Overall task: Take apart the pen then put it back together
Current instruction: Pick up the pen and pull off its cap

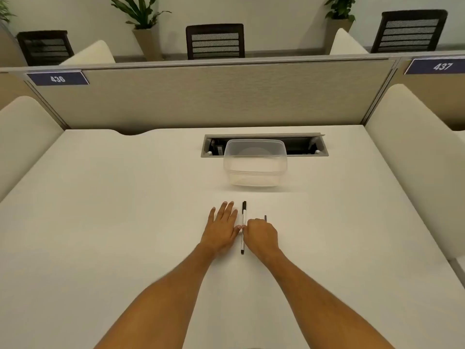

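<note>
White desk (125, 222) fills most of what I see from the head view, and I read it from my left side across. Far left, a blue plate marked 436 (57, 78) sits on the grey partition (214, 96) behind the desk, with a dark mesh chair (45, 47) and a potted plant (144, 23) beyond it.

My left hand (222, 229) lies flat on the desk, palm down, fingers spread and pointing away from me, holding nothing. Its thumb tip reaches in toward the pen and seems to touch the barrel, though I cannot tell that for certain.

Just beside it on the right lies the pen (243, 227): a slim white barrel with a black cap at the far end and a black tip at the near end, stretched almost straight away from me, flat on the desk between my two hands. It looks whole, cap on.

My right hand (261, 236) is curled into a loose fist with the knuckles up, its thumb and forefinger pressed against the middle of the pen barrel. I cannot tell whether they pinch it or only rest against it. Just past the knuckles a small dark stick (265, 218) shows; what it is I cannot make out.

Farther back, a clear plastic tub (255, 163) stands partly in front of an open cable tray (302, 144). Far right, a second plate reads 437 (441, 66).
</note>
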